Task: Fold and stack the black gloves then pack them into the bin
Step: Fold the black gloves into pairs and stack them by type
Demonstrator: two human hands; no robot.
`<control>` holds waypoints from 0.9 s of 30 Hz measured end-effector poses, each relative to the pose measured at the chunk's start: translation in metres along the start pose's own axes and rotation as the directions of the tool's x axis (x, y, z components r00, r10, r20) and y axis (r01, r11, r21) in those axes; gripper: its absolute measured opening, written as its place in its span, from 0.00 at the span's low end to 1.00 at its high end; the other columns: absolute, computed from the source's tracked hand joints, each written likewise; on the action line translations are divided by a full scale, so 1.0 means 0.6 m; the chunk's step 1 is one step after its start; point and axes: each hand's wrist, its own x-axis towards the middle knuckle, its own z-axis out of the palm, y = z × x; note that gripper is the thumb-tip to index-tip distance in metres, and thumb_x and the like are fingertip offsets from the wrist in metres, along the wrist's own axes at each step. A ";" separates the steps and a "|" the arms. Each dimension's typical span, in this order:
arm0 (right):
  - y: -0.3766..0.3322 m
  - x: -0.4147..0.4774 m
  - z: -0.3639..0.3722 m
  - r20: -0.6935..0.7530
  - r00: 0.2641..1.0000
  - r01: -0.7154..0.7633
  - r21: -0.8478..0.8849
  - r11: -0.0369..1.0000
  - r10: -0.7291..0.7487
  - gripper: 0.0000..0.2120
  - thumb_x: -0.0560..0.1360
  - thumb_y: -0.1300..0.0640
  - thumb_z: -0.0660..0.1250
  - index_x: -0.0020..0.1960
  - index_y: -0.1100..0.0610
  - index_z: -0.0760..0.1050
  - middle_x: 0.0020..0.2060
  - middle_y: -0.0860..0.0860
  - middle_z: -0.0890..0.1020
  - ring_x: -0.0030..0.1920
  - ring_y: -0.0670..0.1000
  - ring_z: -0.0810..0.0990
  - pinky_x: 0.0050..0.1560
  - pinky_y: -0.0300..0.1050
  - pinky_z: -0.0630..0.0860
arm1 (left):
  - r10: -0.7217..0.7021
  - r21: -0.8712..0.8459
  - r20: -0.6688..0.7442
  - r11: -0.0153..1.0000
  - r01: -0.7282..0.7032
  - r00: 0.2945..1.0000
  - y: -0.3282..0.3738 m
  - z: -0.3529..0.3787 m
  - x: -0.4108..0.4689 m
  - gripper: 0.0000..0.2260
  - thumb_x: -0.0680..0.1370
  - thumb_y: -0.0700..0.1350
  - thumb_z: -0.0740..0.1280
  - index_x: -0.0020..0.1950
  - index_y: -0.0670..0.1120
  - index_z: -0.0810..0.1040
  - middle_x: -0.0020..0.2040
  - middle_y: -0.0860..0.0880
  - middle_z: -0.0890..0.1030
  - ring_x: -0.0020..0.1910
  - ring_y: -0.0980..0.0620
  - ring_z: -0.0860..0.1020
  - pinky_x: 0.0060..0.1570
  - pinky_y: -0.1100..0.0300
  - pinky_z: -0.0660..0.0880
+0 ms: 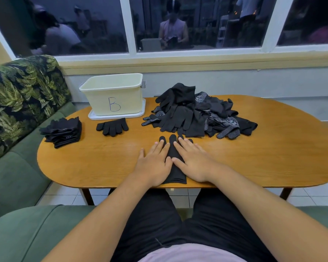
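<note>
Evidently the black glove (175, 163) lay flat between and under the left hand (153, 165) and right hand (194, 163), both pressing with straight fingers. It looked light and limp; best pinched at the cuff below the palms.

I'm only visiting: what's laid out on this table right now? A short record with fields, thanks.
hands: left hand and right hand, both pressing flat on flat glove
flat glove: near table edge, fingers pointing away
folded stack: table's left end
loose gloves: before bin
pile: unfolded, right of bin
bin: cream, marked B, on white tray
</note>
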 end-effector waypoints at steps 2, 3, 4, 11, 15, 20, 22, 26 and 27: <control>0.001 -0.001 0.000 0.004 1.000 -0.014 -0.013 1.000 0.014 0.37 0.85 0.32 0.44 0.88 0.49 0.42 0.87 0.47 0.42 0.86 0.47 0.39 0.86 0.55 0.44 | -0.012 -0.002 0.002 1.000 0.012 1.000 0.002 0.001 -0.001 0.28 0.88 0.57 0.44 0.88 0.54 0.45 0.88 0.54 0.43 0.86 0.54 0.42 0.83 0.37 0.44; 0.001 0.000 0.000 0.005 1.000 -0.021 -0.013 1.000 0.021 0.38 0.85 0.31 0.44 0.88 0.50 0.42 0.87 0.47 0.42 0.86 0.47 0.39 0.86 0.55 0.44 | -0.012 -0.003 0.003 1.000 0.012 1.000 0.001 0.002 0.001 0.28 0.88 0.58 0.45 0.88 0.54 0.45 0.88 0.54 0.43 0.86 0.54 0.42 0.83 0.38 0.44; 0.001 0.002 -0.001 0.004 1.000 -0.027 -0.013 1.000 0.027 0.38 0.85 0.31 0.44 0.88 0.50 0.42 0.87 0.47 0.42 0.86 0.47 0.40 0.86 0.55 0.44 | -0.013 -0.004 0.003 1.000 0.013 1.000 0.000 0.001 0.004 0.28 0.88 0.58 0.45 0.88 0.54 0.45 0.88 0.54 0.43 0.86 0.54 0.42 0.83 0.38 0.43; 0.012 0.024 -0.006 -0.011 1.000 -0.015 0.008 1.000 0.016 0.37 0.84 0.29 0.44 0.88 0.45 0.44 0.87 0.45 0.43 0.86 0.49 0.39 0.86 0.56 0.44 | -0.009 -0.119 -0.071 0.993 0.001 0.997 -0.009 -0.003 0.023 0.26 0.88 0.56 0.48 0.87 0.54 0.52 0.87 0.55 0.51 0.86 0.55 0.46 0.83 0.40 0.46; 0.014 0.004 -0.002 -0.162 0.987 -0.003 0.070 0.998 0.014 0.38 0.83 0.28 0.47 0.88 0.43 0.46 0.87 0.43 0.47 0.86 0.49 0.42 0.85 0.57 0.48 | -0.054 -0.390 -0.314 0.917 -0.077 0.948 -0.027 0.001 -0.001 0.19 0.88 0.49 0.55 0.80 0.55 0.69 0.77 0.56 0.72 0.80 0.56 0.64 0.79 0.45 0.64; 0.012 -0.032 -0.003 -0.217 0.976 0.016 0.072 0.997 0.000 0.37 0.81 0.25 0.54 0.85 0.41 0.58 0.85 0.42 0.58 0.85 0.48 0.53 0.84 0.56 0.54 | 0.067 -0.394 -0.330 0.896 -0.202 0.942 -0.037 -0.002 -0.039 0.14 0.85 0.49 0.63 0.71 0.57 0.76 0.65 0.63 0.75 0.67 0.61 0.70 0.67 0.53 0.74; 0.013 -0.045 -0.006 -0.333 0.941 0.104 0.110 0.988 -0.062 0.31 0.81 0.30 0.61 0.79 0.40 0.69 0.80 0.39 0.67 0.80 0.44 0.62 0.81 0.54 0.62 | 0.181 -0.308 -0.317 0.909 -0.281 0.931 -0.034 0.000 -0.051 0.11 0.85 0.51 0.64 0.67 0.56 0.78 0.63 0.63 0.76 0.66 0.62 0.71 0.66 0.54 0.74; 0.019 -0.059 0.000 -0.318 0.930 0.256 0.200 0.946 -0.185 0.17 0.80 0.37 0.68 0.65 0.40 0.82 0.65 0.34 0.79 0.68 0.38 0.73 0.68 0.48 0.76 | 0.267 -0.143 -0.261 0.940 -0.311 0.928 -0.030 0.006 -0.060 0.14 0.85 0.58 0.61 0.68 0.58 0.77 0.63 0.64 0.75 0.65 0.62 0.71 0.67 0.52 0.71; 0.019 -0.060 0.001 -0.307 0.932 0.264 0.212 0.941 -0.193 0.16 0.80 0.37 0.68 0.63 0.41 0.83 0.63 0.35 0.81 0.66 0.38 0.74 0.65 0.48 0.77 | 0.268 -0.139 -0.259 0.941 -0.310 0.928 -0.030 0.007 -0.060 0.14 0.85 0.59 0.60 0.68 0.59 0.77 0.63 0.64 0.75 0.65 0.62 0.71 0.67 0.52 0.71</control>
